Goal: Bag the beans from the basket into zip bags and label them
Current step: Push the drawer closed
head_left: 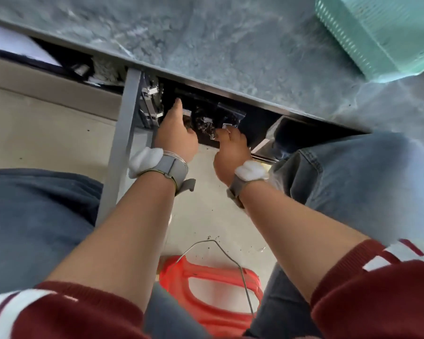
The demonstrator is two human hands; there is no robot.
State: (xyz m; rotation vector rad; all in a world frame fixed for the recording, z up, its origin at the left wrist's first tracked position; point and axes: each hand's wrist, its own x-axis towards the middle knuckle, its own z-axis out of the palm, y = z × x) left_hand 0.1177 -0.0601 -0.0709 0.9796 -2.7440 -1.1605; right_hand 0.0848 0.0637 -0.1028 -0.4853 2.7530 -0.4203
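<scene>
1. Three bags of dark beans lie in a row in a dark shelf [260, 123] under the table [230, 45] edge, at 12 o'clock from the hands.
2. Left bag [187, 119], middle bag [203, 124] and right bag [230, 113] each carry a white label [208, 119]; the writing is too blurred to read.
3. Left hand [176, 140]: index finger straight beside left bag, other fingers curled. Can't tell if it grips anything.
4. Right hand [230, 152]: fingers curled, pinching right bag's near edge by its label.
5. Teal basket [377, 33] sits on the table at 1 o'clock, well apart from the bags.
6. Grey straps [171, 167] on both wrists.
7. Red stool [181, 272] on the floor at 6 o'clock.
</scene>
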